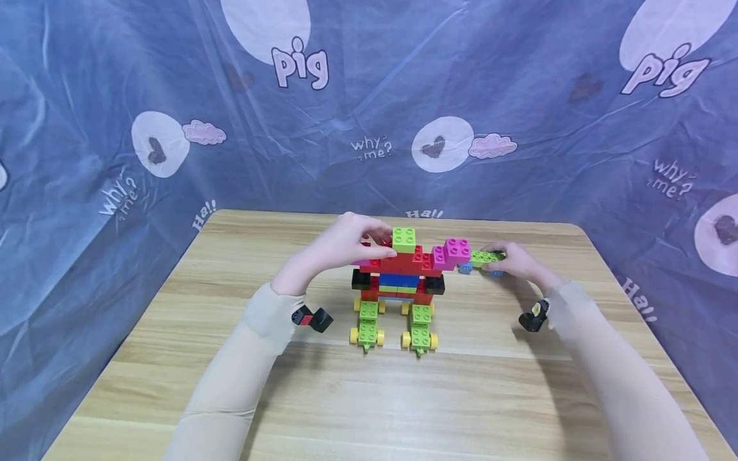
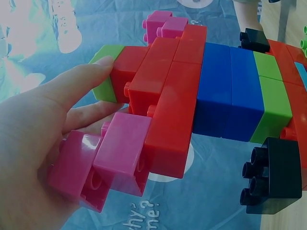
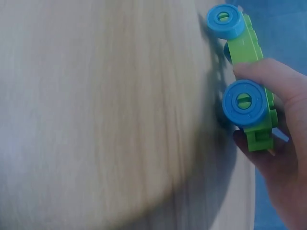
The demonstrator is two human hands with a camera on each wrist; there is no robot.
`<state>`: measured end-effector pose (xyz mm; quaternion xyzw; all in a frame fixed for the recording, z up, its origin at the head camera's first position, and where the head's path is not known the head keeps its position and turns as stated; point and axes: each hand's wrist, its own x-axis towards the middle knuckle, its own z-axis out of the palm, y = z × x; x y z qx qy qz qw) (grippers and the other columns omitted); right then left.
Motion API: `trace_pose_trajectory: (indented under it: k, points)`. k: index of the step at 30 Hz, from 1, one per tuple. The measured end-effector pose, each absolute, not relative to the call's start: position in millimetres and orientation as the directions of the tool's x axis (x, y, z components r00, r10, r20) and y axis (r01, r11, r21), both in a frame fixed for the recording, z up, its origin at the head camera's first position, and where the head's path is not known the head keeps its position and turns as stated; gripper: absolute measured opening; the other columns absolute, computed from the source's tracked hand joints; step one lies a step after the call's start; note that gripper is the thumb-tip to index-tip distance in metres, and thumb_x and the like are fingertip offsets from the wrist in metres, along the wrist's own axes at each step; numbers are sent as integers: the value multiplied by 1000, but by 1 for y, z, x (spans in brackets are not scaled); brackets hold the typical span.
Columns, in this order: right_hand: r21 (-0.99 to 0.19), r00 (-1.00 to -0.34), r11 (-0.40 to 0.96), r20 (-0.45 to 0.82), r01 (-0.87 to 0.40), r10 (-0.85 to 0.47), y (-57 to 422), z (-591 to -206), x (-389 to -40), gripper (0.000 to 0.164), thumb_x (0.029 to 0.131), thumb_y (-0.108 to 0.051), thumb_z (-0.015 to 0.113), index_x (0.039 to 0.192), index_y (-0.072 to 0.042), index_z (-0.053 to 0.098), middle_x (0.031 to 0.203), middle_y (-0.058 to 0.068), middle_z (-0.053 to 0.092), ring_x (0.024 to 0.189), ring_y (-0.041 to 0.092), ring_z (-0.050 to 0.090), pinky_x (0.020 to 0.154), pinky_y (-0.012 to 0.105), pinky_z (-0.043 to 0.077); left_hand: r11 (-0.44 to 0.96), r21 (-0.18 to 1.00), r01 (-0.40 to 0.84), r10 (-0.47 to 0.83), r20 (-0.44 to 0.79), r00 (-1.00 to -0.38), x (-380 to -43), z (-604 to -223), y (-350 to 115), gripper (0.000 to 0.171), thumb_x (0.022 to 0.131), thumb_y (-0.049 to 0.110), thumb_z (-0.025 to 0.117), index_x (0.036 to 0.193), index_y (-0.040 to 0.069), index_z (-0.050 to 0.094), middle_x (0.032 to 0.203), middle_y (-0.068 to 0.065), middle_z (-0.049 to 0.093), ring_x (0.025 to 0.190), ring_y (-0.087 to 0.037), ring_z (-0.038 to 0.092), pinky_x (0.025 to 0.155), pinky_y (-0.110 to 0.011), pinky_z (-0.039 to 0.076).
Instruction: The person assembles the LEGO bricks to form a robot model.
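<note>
A building-block robot figure (image 1: 399, 264) stands on the table in the head view, with a red and blue body, pink arms, black side bricks and a lime green brick (image 1: 403, 239) on top. My left hand (image 1: 346, 238) pinches this head part; in the left wrist view the thumb lies where the lime brick meets the red one. Two green wheeled bases with yellow wheels (image 1: 369, 320) form the feet. To the right of the figure, my right hand (image 1: 516, 259) grips a green toy car base with blue wheels (image 3: 244, 52). The far fingers of that hand are partly hidden.
The wooden table (image 1: 369, 397) has its back edge just behind the figure and the car base. Behind it hangs a blue printed cloth (image 1: 357, 109). Each wrist wears a small black camera (image 1: 311, 318).
</note>
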<state>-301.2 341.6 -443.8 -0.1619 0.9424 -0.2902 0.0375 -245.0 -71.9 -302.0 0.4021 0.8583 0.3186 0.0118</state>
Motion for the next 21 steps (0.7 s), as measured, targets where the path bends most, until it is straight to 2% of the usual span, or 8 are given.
trace_pose_trajectory:
  k: [6,12,16,21]
  points:
    - [-573,-971,789,56,-222,-233,333,-430,-299,53,81,-19,72,121,12,58,115,32,62,103,42,59,93,51,46,471,552,688,695,248,-675,-243,-300,-72,37,85,29,75,113,7,70,102,-4,74,89,-12,69,78,-26,56]
    - [-580,-984,795,84,-176,-156,322,-396,-294,54,81,-21,72,123,10,58,114,31,63,94,32,58,80,33,46,445,555,702,699,275,-661,-244,-296,-74,41,85,29,75,118,6,68,103,-4,74,93,-13,69,78,-28,56]
    - [-587,-986,793,108,-163,-123,312,-374,-294,53,80,-24,73,122,7,61,108,27,65,81,19,56,70,25,45,448,571,689,678,286,-677,-245,-291,-77,43,88,29,71,124,7,65,107,-4,72,97,-14,67,82,-30,54]
    - [-609,-988,780,140,-142,-70,292,-349,-293,49,79,-26,75,117,3,65,103,23,68,74,11,55,64,23,45,471,568,675,638,309,-705,-250,-285,-80,43,93,29,65,130,8,60,120,-7,68,109,-18,63,95,-35,50]
